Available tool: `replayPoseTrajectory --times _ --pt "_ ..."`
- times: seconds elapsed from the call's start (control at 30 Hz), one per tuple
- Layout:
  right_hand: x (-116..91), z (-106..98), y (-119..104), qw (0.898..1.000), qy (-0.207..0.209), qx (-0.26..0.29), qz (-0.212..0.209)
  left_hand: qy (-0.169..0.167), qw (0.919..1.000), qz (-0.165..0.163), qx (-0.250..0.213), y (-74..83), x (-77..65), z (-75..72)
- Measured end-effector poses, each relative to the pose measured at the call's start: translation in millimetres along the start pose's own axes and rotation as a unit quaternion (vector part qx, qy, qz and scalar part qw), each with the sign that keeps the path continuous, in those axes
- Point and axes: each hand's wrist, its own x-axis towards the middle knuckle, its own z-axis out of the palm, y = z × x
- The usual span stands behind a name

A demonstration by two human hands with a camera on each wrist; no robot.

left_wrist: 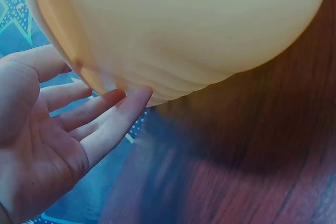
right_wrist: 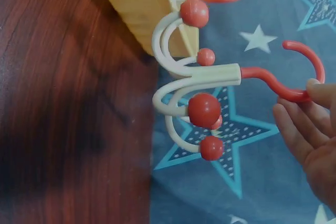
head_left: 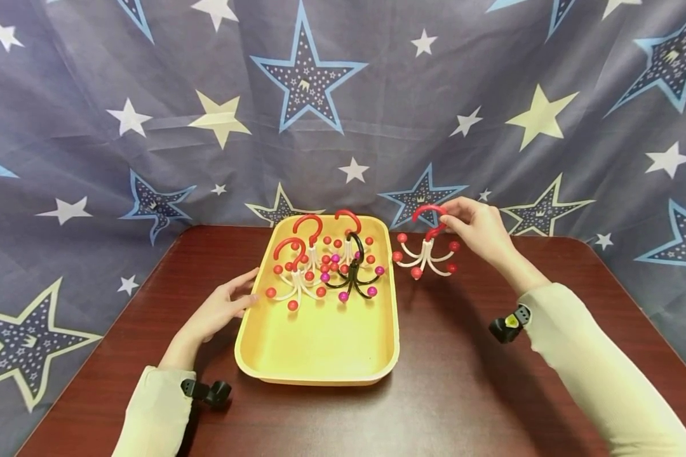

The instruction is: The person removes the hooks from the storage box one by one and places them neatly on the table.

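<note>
In the head view my right hand (head_left: 477,225) pinches the red hook of a multi-arm hanging hook (head_left: 427,254), held off the table just right of the tray. Curved white arms tipped with red balls hang from its white stem, and the right wrist view shows thumb and fingers on its red hook (right_wrist: 257,73). My left hand (head_left: 224,306) grips the left rim of a yellow tray (head_left: 320,355). Its thumb lies over the edge, and its fingers (left_wrist: 113,129) touch the outer wall. Several similar hooks lie in the tray's far half, including a black one (head_left: 352,274) with purple balls.
The tray stands on a dark red-brown wooden table (head_left: 463,381). Behind it hangs a grey-blue curtain (head_left: 377,139) printed with stars. Each wrist carries a small black strapped device, such as the right wrist camera (head_left: 509,325).
</note>
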Motion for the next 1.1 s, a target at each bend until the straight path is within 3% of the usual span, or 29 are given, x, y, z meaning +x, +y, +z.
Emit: replayPoseTrajectory --times 0.5,0.87,0.97,1.1 --pt "6.0 22.5 33.3 0.998 0.02 -0.02 0.057 0.006 0.9998 0.001 -0.021 -5.5 -1.9 2.7" --pt "3.8 35.0 45.3 0.996 0.02 0.001 0.091 0.009 0.9997 0.001 -0.024 -6.0 -2.5 2.4" --pt "2.9 36.3 45.9 0.996 0.022 0.003 0.091 0.009 0.9996 -0.001 -0.026 -5.8 -2.6 2.7" --pt "3.3 35.6 45.2 0.996 0.025 -0.034 0.075 0.011 0.9996 0.001 -0.025 -5.5 -3.0 2.5"
